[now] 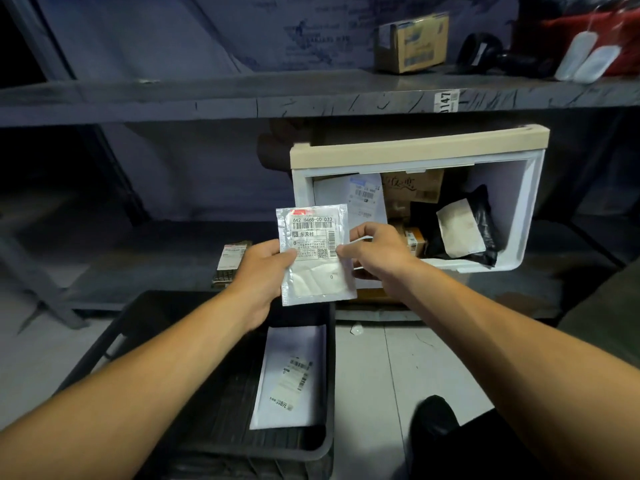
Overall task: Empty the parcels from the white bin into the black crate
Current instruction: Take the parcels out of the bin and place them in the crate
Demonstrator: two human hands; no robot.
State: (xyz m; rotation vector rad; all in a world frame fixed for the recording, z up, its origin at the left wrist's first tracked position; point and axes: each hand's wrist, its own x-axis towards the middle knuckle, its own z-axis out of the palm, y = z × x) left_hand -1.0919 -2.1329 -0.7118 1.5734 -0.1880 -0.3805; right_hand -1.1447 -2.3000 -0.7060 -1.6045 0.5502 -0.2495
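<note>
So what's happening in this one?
A person holds a small silver parcel with both hands, the left hand and right hand pinching its sides, above the black crate. One white mailer already lies in the crate. The white bin, tipped open on the shelf, still holds several parcels.

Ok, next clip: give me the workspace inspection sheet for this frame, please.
Surface: grey lower shelf carries the white bin, tipped with its opening facing the camera.
Job's things: silver pouch held above the black crate; one white mailer lies in the crate; boxes and a black bag remain in the bin.
Clutter: small labelled packet on the lower shelf.
Grips: left hand and right hand pinch the pouch.
Cables: nothing seen.
Surroundings: upper shelf with a cardboard box.
</note>
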